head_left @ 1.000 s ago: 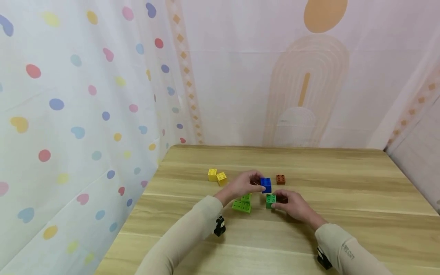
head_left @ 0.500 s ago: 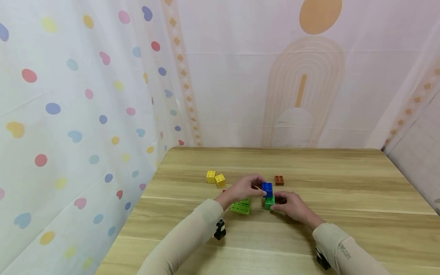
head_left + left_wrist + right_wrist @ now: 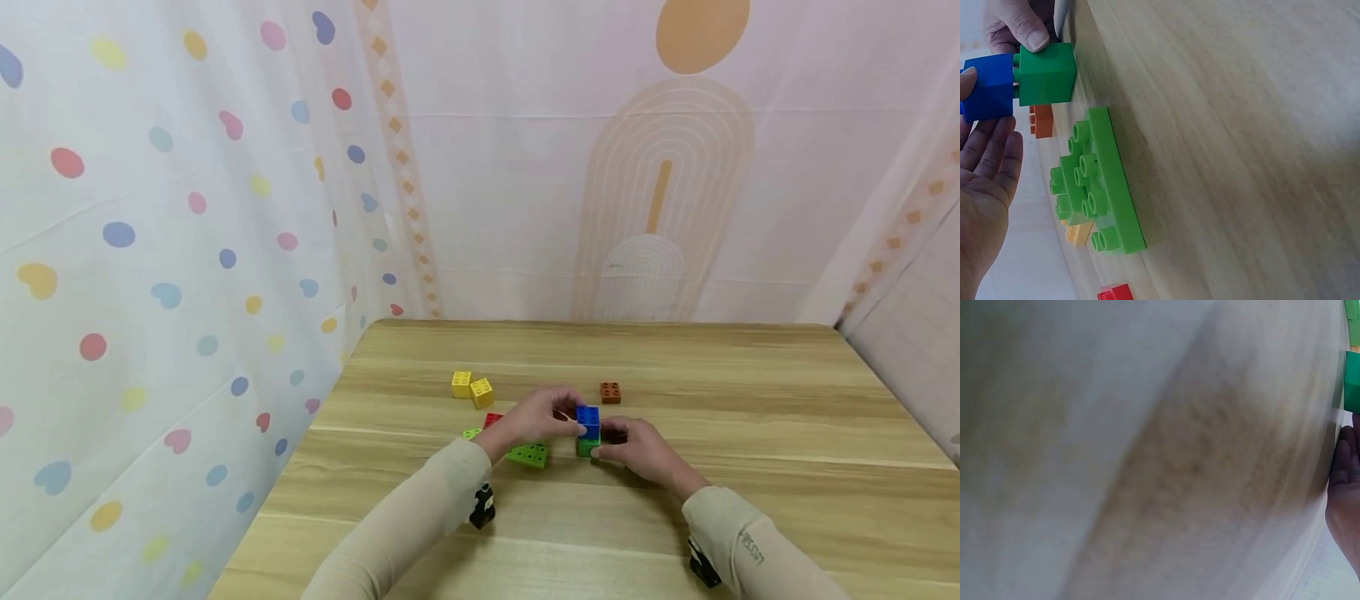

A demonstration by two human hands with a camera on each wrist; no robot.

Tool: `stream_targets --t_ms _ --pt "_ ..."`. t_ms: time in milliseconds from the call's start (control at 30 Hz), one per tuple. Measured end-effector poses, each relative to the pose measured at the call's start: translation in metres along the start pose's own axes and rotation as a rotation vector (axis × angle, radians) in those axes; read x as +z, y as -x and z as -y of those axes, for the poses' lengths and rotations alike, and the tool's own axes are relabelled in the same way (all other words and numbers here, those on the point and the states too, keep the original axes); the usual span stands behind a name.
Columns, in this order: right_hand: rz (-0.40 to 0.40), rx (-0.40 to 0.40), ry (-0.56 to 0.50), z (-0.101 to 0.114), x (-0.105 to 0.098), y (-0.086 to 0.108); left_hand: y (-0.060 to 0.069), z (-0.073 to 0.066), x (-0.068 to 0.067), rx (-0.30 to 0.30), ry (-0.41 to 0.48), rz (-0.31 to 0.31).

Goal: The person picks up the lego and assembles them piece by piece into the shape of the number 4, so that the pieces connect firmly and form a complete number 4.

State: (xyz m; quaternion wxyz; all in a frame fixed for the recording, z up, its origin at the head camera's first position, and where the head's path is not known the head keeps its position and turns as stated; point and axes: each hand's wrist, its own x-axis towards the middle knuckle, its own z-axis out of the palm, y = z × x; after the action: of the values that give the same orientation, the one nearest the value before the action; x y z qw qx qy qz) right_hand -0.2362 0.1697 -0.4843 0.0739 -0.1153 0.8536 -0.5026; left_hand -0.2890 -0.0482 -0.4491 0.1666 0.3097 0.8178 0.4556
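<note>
My left hand (image 3: 538,415) pinches a blue toy building brick (image 3: 588,422) between thumb and fingers. Directly below it is a dark green brick (image 3: 587,448), which my right hand (image 3: 641,448) grips from the right side. In the left wrist view the green brick's studs show in a narrow gap against the blue brick (image 3: 988,87), so the two are lined up but not pressed flush. The right wrist view catches only part of the green brick (image 3: 1352,381) and the right hand's fingers at its edge.
Lime green bricks (image 3: 528,455) lie left of the hands, partly behind the left wrist, near a red brick (image 3: 492,420). Two yellow bricks (image 3: 482,392) sit farther back. A reddish-brown brick (image 3: 611,392) lies beyond the right hand on the wooden table (image 3: 712,358).
My left hand has brought the blue brick down and slightly right, from behind the green brick to on top of it. The right hand has stayed on the green brick.
</note>
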Motion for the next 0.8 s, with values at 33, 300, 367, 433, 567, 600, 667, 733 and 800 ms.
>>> stream_targets --t_ms 33,300,367,433,567,600,667,733,800 --pt "0.001 0.001 -0.002 -0.0003 0.0 -0.0001 -0.0003 0.0004 0.0004 0.003 -0.005 -0.001" --pt "0.006 0.005 -0.001 -0.0014 0.0 -0.0006 0.0003 0.0005 0.0021 -0.009 -0.024 0.002" --pt "0.003 0.007 0.0 -0.0014 0.0003 -0.0006 0.0012 -0.0006 0.0023 -0.019 -0.026 0.0" --pt "0.001 0.008 0.002 -0.0017 0.0004 -0.0006 0.002 -0.0016 0.0028 -0.029 -0.027 -0.002" --pt "0.001 0.009 -0.003 -0.0018 0.0006 -0.0003 0.0027 -0.0026 0.0042 -0.039 -0.041 -0.005" --pt "0.001 0.009 -0.003 -0.0019 0.0008 -0.0003 0.0028 -0.0029 0.0045 -0.04 -0.047 -0.004" --pt "0.01 -0.002 0.003 -0.002 0.0012 0.0002 0.0027 -0.0037 0.0048 -0.042 -0.064 -0.006" --pt "0.006 0.009 -0.003 -0.0017 0.0016 0.0004 0.0018 -0.0053 0.005 -0.032 -0.09 -0.005" --pt "0.009 0.006 0.0 -0.0019 0.0015 0.0003 0.0007 -0.0074 0.0053 -0.022 -0.116 -0.006"
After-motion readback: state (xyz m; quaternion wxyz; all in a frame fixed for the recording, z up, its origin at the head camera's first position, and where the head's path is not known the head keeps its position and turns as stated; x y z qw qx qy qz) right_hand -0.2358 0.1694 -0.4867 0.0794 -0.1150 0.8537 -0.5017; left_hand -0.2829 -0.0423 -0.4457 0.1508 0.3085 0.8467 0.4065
